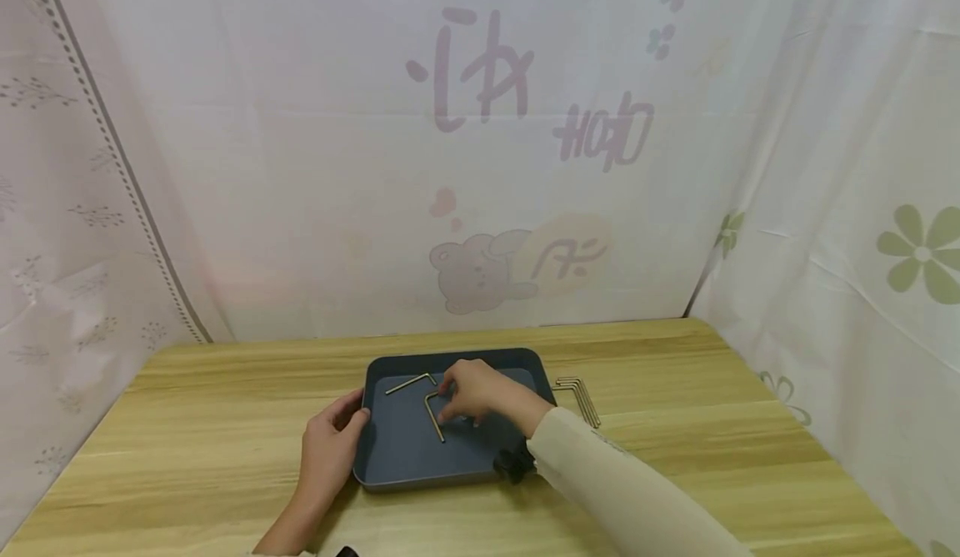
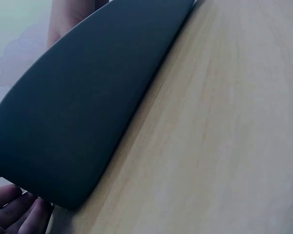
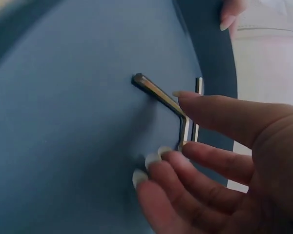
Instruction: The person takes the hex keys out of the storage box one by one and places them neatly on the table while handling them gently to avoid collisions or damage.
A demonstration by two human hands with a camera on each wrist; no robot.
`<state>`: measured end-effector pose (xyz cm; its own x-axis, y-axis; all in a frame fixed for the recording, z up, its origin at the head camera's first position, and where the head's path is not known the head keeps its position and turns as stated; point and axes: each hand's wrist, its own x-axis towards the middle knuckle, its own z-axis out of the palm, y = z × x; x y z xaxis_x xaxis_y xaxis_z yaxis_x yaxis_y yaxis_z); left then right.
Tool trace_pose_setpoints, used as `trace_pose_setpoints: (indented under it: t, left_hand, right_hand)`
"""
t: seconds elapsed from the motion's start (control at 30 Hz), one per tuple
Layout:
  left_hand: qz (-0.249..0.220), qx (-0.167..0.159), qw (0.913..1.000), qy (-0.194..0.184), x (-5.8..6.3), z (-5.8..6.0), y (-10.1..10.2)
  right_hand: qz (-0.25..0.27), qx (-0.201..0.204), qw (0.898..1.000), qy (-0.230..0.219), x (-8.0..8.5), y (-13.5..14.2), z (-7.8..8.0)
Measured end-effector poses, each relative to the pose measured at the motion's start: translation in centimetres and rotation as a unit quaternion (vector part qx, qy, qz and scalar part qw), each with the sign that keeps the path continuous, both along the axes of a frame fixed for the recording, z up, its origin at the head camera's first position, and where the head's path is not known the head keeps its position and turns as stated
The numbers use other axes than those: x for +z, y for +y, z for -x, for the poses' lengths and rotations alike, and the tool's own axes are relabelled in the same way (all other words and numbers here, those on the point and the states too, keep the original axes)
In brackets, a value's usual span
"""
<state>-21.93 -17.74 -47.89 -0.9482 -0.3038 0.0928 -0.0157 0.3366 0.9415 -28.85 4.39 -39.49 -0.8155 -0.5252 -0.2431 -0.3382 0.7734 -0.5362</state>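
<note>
A dark blue-grey tray (image 1: 405,461) lies on the table, its left wall gripped by my left hand (image 1: 328,444). The left thumb rests at the rim; in the left wrist view curled fingers (image 2: 31,214) show at the tray's end. Inside the tray, my right hand (image 1: 483,392) pinches an L-shaped brass-coloured hex key (image 1: 432,415). From the right wrist, the thumb meets that hex key (image 3: 158,92) near its bend and the index fingertip is at its short end. A second hex key (image 1: 407,383) lies farther back in the tray.
Just right of the tray, several nested hex keys (image 1: 583,398) lie on the wooden table (image 1: 675,424). A small black object (image 1: 513,463) shows by the right sleeve, over the tray's front right corner. Printed curtains (image 1: 337,165) hang behind and on both sides.
</note>
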Motion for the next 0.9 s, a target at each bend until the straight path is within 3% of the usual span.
trace_pose_setpoints:
  t: [0.2,0.4,0.9]
  left_hand:
    - [0.002,0.003,1.0,0.008,0.0,-0.1,0.1]
    - [0.007,0.007,0.9999,0.013,0.0,-0.1,0.2]
    - [0.011,0.009,0.9998,0.01,0.1,-0.1,0.2]
  right_hand:
    - [-0.047,-0.003,0.999,0.028,0.0,-0.9,0.2]
    - [-0.078,0.026,0.995,0.063,-0.2,-1.7,0.7]
    - [-0.109,0.081,0.989,0.057,-0.5,-2.7,1.4]
